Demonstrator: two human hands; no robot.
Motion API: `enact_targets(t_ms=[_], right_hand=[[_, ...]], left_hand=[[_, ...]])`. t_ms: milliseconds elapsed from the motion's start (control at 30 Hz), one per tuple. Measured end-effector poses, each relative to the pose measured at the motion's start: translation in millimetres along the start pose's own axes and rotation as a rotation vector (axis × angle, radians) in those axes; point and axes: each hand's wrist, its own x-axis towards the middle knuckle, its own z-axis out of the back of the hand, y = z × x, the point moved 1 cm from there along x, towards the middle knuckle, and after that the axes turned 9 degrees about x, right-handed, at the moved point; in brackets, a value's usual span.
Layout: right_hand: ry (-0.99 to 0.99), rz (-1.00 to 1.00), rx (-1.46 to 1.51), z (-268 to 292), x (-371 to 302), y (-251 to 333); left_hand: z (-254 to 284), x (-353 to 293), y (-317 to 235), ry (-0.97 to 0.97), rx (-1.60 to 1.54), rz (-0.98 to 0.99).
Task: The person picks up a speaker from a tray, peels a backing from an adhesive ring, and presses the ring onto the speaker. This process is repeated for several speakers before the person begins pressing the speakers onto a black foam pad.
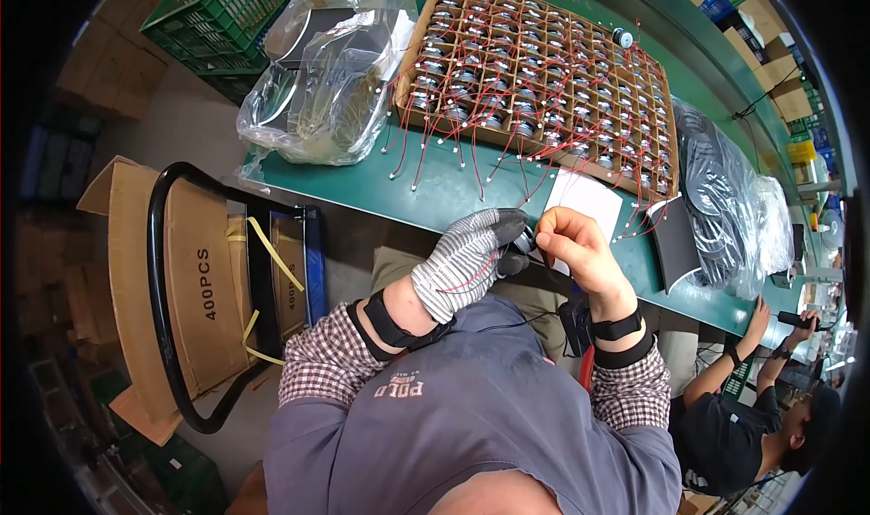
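Note:
My left hand (pixel 467 257) wears a grey-and-white striped glove with black fingertips. Its thumb and fingers are closed round a small round speaker (pixel 525 239), mostly hidden by the glove, and thin red wires (pixel 473 279) trail over the glove's back. Bare and close beside it, my right hand (pixel 582 250) has thumb and forefinger pinched together at the speaker's edge; what they hold, if anything, cannot be made out. Beyond both hands lies a shallow cardboard tray (pixel 535 150), divided into cells filled with similar speakers, their red leads hanging over the front.
On the green table (pixel 353 184), a clear plastic bag (pixel 317 107) stands left of the tray, white paper (pixel 594 202) lies in front, and bagged black sheets (pixel 716 198) sit right. A trolley with a black handle (pixel 159 288) carries cartons at left. Another person (pixel 739 424) works at right.

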Motion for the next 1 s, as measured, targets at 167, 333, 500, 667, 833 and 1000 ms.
enact_targets(t_ms=[167,333,500,667,833,1000], right_hand=[[-0.012,-0.004,-0.013,-1,0,0],[-0.023,0.001,-0.064,-2,1,0],[-0.040,-0.020,-0.139,-3,-1,2],[-0.040,0.015,-0.187,-6,-4,8],[-0.220,0.217,0.091,8,-7,30],[-0.246,0.306,0.071,35,-12,31]], left_hand=[[1,0,2,0.001,0.001,-0.016],[1,0,2,0.022,0.026,-0.041],[1,-2,3,0.002,0.036,-0.031],[-2,-1,2,-0.020,0.246,-0.112],[0,-2,-6,-0.179,0.429,-0.405],[0,-9,-18,-0.309,0.923,-0.823]])
